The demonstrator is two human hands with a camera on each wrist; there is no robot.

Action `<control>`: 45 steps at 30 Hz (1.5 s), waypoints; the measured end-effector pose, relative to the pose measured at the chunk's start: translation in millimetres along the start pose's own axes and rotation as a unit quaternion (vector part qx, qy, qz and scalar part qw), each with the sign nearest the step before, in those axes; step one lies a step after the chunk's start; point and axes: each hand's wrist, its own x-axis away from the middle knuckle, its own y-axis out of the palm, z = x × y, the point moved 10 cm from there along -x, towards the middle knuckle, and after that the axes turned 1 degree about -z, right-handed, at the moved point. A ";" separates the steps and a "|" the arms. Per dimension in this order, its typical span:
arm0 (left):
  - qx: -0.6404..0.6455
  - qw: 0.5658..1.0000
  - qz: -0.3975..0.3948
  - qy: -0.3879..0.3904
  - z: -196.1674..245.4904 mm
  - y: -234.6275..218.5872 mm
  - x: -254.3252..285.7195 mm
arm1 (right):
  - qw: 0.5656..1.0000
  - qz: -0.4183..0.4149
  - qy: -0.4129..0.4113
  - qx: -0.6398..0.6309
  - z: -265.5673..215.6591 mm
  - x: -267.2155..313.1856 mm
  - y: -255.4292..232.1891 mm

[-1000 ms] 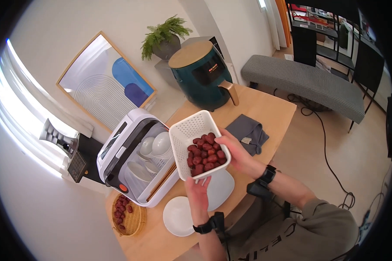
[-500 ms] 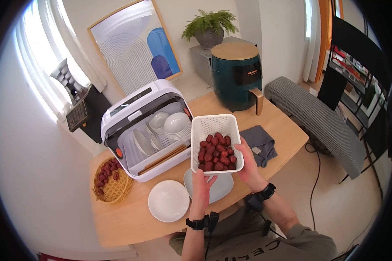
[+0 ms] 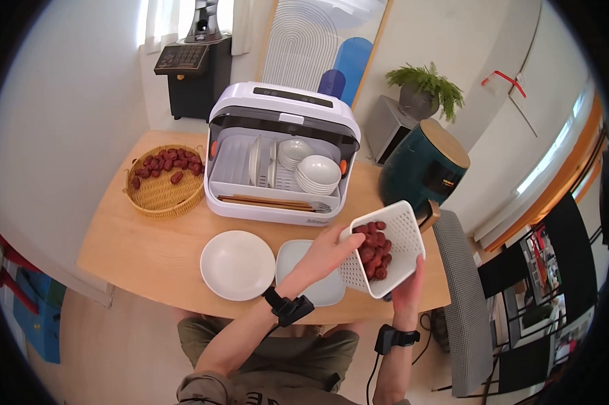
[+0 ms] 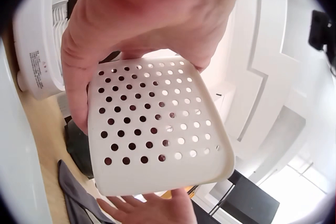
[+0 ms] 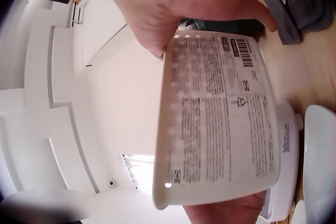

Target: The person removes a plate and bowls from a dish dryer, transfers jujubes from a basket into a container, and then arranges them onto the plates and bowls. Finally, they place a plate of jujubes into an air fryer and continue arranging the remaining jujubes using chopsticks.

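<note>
Both hands hold a white perforated plastic basket (image 3: 402,236) above the right front part of the table. It tips sideways, with dark red dates (image 3: 375,255) gathered along its left wall. My left hand (image 3: 323,255) grips that left side, its thumb over the rim. At the lower right, my right hand (image 3: 408,289) holds the basket with its thumb along the edge. Holes cover the basket wall (image 4: 152,113) in the left wrist view. A printed label (image 5: 220,113) faces the right wrist camera.
A white round plate (image 3: 237,265) and a pale squarish plate (image 3: 328,290) lie near the front edge. Behind them stands a dish cabinet (image 3: 277,212) with bowls and chopsticks. A wicker basket (image 3: 163,199) with dates is at left, a green air fryer (image 3: 412,169) at right.
The head view has turned. The basket has gone from nearly level to tilted, its dates now along the left wall. My left hand has shifted from the near underside to the left side.
</note>
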 end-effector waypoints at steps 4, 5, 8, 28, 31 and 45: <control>0.112 0.988 -0.044 -0.101 -6.6 -8.2 3.3 | 0.992 -0.008 0.117 -0.044 14.0 10.1 -1.9; 0.107 0.988 -0.052 -0.102 -15.6 -14.0 2.3 | 0.992 -0.001 0.126 0.018 24.9 12.7 -4.4; 0.159 0.974 -0.030 -0.160 -38.4 -29.2 7.5 | 0.991 0.014 0.126 0.038 38.6 19.4 8.9; 0.223 0.969 0.023 -0.100 -39.9 -2.9 16.1 | 0.988 0.152 0.008 0.000 21.6 26.0 10.3; 0.154 0.980 0.017 -0.128 -32.8 6.3 37.6 | 0.985 0.148 0.038 -0.077 37.3 18.2 2.7; 0.321 0.939 0.013 -0.127 -63.1 18.3 46.5 | 0.993 0.121 -0.012 0.012 23.7 35.5 17.6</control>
